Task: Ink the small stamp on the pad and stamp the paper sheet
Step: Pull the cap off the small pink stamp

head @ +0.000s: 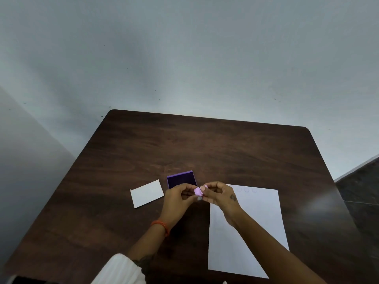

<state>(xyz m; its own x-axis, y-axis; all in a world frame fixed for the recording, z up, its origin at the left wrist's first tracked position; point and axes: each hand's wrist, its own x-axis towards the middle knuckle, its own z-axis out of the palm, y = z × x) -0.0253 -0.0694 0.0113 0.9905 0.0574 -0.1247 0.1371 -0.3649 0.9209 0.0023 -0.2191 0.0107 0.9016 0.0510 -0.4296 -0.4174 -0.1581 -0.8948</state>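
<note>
Paper sheet point(252, 232) lies nearest, on the worktop point(123, 160). Above it, left hand point(180, 198) and right hand point(220, 194) both pinch the small stamp point(198, 191). The open ink pad point(181, 179) sits just beyond, nearer the left fingers point(189, 193).

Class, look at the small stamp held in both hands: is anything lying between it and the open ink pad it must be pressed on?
Nothing visible does. The small stamp is held by the left hand and right hand just in front of the ink pad, whose dark surface lies open. The small white card lies off to the left.
</note>
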